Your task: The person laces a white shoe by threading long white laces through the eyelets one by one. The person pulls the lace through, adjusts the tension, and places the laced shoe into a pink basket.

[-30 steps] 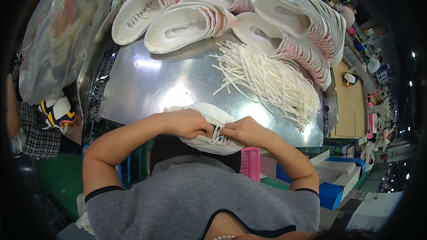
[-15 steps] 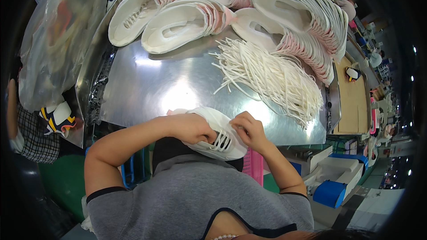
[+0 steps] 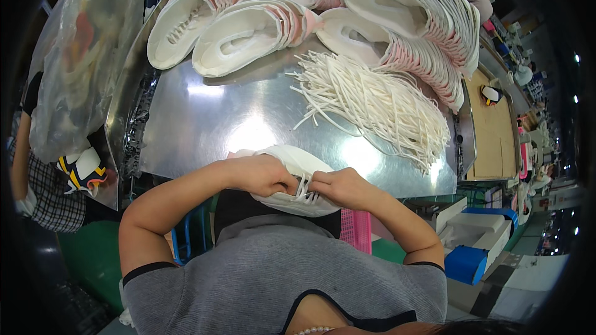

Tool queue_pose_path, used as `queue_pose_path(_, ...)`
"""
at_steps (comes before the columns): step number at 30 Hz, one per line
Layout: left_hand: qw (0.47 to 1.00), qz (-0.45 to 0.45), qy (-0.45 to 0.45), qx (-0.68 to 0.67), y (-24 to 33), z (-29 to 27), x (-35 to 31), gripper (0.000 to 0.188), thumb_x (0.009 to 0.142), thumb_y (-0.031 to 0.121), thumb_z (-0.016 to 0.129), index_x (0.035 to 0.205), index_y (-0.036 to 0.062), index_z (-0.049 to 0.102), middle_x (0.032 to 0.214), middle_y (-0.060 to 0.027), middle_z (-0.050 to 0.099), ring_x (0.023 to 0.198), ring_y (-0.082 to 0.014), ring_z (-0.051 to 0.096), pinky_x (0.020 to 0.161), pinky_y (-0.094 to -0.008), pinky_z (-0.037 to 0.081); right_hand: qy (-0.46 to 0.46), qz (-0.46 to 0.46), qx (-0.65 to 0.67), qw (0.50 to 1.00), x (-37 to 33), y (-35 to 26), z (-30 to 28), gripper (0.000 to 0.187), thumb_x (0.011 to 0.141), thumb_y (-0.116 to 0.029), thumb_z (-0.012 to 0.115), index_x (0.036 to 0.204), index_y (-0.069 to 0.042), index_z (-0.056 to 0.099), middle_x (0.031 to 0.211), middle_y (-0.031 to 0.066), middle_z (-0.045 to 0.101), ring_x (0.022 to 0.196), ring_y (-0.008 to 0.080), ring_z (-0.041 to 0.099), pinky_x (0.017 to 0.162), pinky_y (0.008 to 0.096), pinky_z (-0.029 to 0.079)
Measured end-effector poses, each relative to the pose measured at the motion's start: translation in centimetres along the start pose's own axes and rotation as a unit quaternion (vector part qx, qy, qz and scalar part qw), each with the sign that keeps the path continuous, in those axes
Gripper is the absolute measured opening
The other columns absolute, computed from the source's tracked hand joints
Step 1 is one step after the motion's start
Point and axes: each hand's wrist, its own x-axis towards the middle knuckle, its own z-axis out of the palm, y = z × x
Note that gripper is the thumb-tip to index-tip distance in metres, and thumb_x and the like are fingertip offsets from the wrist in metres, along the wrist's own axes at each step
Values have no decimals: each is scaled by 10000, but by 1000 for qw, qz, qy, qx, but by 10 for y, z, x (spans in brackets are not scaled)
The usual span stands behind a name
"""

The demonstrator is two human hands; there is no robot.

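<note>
A white shoe upper [image 3: 320, 208], partly laced, lies in front of my body at the near edge of the metal table. My left hand [image 3: 266, 175] is closed on its side, with the fingertips curled into the opening by the lacing. White shoelace [image 3: 303, 187] crosses the eyelet rows in several bars. My right hand [image 3: 343, 187] is closed at the lacing, its fingertips pinched together on the lace close to my left fingers. The exact grip of the right fingertips is partly hidden.
A heap of loose white laces [image 3: 379, 108] lies on the metal table [image 3: 205, 127]. Stacks of white shoe uppers [image 3: 239, 34] line its far side. At left hangs a clear plastic bag [image 3: 87, 56] beside another person's arm [image 3: 22, 149]. A pink basket [image 3: 356, 232] stands below the table edge.
My right hand has come down and left onto the lacing, from above the shoe upper's right side. My left hand keeps its hold. At far left, the other person's arm has risen beside the bag.
</note>
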Motion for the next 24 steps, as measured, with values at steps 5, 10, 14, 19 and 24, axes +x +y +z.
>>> queue_pose_path(5, 1000, -10, -5, -18, 1, -4, 3, 148, 878, 133, 620, 1009, 110, 686, 813, -103, 676, 753, -272, 637, 713, -389, 483, 75, 91, 16, 993, -10, -1, 26, 274, 809, -37, 663, 1056, -77, 552, 958, 83, 574, 711, 270, 643, 545, 369, 524)
queue_pose_path(10, 1000, 4, -9, -12, -3, 0, 2, 143, 880, 131, 619, 1004, 99, 685, 809, -104, 673, 747, -267, 636, 713, -387, 482, 204, 207, 69, 954, -9, -9, 46, 316, 861, -37, 618, 1137, -82, 471, 1031, 136, 561, 728, 363, 627, 583, 448, 506)
queue_pose_path(14, 1000, -11, -2, -21, 4, -3, 3, 134, 881, 146, 616, 989, 106, 684, 812, -106, 674, 760, -289, 641, 721, -405, 486, 243, 290, 81, 922, -4, -13, 51, 319, 843, -35, 640, 1119, -90, 491, 1042, 121, 572, 743, 359, 636, 587, 441, 501)
queue_pose_path(19, 997, -67, 27, 15, 7, 7, -4, 105, 881, 169, 623, 954, 105, 665, 808, -123, 670, 775, -328, 647, 719, -431, 488, 321, 189, 78, 925, -6, -22, 49, 233, 807, -87, 712, 1018, -109, 615, 987, 54, 601, 721, 288, 643, 575, 381, 504)
queue_pose_path(24, 990, -87, 79, 73, 18, 5, -3, 93, 881, 173, 627, 927, 94, 645, 769, -160, 651, 783, -366, 644, 703, -453, 481, 293, 101, 93, 946, 2, -45, 52, 258, 787, -92, 741, 1025, -108, 643, 974, 46, 609, 705, 243, 637, 576, 342, 510)
